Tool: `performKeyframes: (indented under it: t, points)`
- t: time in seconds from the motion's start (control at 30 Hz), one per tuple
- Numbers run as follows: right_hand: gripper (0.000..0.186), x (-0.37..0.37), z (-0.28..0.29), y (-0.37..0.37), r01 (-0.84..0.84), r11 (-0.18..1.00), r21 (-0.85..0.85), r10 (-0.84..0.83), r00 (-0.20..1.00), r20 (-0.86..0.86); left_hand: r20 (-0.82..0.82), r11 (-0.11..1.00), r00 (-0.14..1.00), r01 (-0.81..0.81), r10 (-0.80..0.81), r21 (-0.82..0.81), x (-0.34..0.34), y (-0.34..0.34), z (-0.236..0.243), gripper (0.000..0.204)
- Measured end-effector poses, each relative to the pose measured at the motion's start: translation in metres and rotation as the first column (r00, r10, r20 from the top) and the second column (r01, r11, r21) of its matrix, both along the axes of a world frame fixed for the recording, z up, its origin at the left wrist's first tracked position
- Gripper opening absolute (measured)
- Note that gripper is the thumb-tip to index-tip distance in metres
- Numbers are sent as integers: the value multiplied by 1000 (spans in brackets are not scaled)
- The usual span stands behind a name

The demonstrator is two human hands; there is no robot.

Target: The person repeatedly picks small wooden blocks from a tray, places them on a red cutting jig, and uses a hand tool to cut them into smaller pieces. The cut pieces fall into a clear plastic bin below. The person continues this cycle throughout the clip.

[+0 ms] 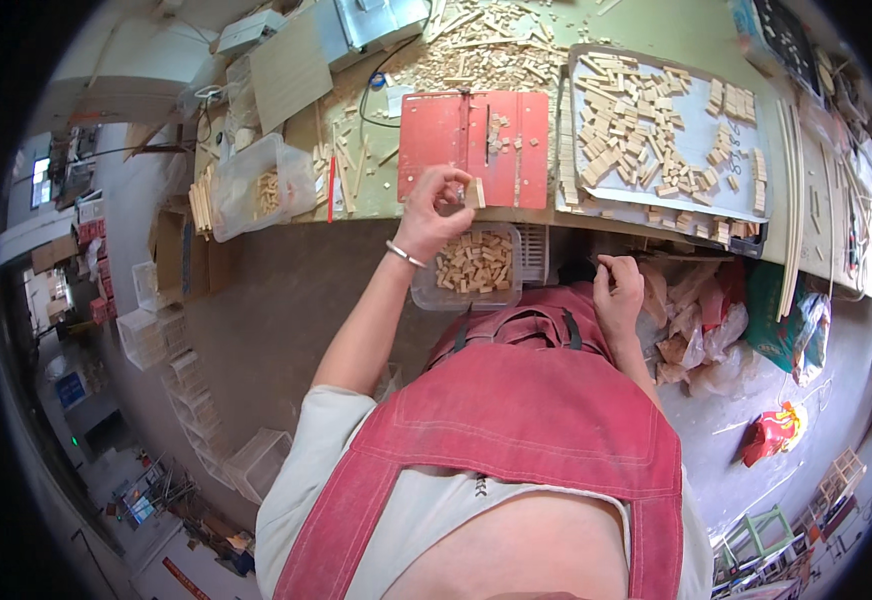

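My left hand (434,215), with a bracelet at its wrist, pinches a small pale wooden block (477,192) between thumb and fingertips. It hovers over the front edge of a red plate (436,130) with a dark slot and several small wooden offcuts on it. Just below that hand, a clear plastic bin (424,296) holds many wooden blocks (474,262). My right hand (619,300) is by my lap with its fingers curled together; whatever it may hold is hidden.
To the right, a tray (696,197) of many wooden blocks lies on the green bench (661,22). A red stick (332,188) and a clear tub (291,170) are at the left. Wood scraps (486,50) pile behind the plate; plastic bags (706,345) lie beside my right arm.
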State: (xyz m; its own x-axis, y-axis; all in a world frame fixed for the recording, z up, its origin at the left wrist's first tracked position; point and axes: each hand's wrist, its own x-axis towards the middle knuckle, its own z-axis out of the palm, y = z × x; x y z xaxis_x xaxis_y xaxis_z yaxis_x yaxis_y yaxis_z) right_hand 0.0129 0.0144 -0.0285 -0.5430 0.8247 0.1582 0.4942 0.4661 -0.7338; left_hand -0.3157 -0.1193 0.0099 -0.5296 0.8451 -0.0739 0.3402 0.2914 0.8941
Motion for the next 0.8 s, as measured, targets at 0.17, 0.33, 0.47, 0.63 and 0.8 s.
performKeyframes:
  t: [0.17,0.33,0.47,0.63,0.8]
  points:
    - [12,-8,1,0,-50,998,-47,50,999,1,746,982,665,-124,-27,146,25,-27,15,50]
    - [13,10,1,21,-86,996,-7,86,996,-15,721,991,693,-100,2,93,49,-67,-14,48]
    - [10,35,4,43,-22,999,-43,23,999,22,710,983,681,-145,180,-111,69,-117,-85,49]
    - [10,66,9,84,9,1000,27,-10,1000,29,488,911,792,-203,368,-358,83,-135,-144,61]
    - [9,98,6,157,104,991,81,-104,995,0,38,745,943,-237,332,-623,112,-152,-160,74]
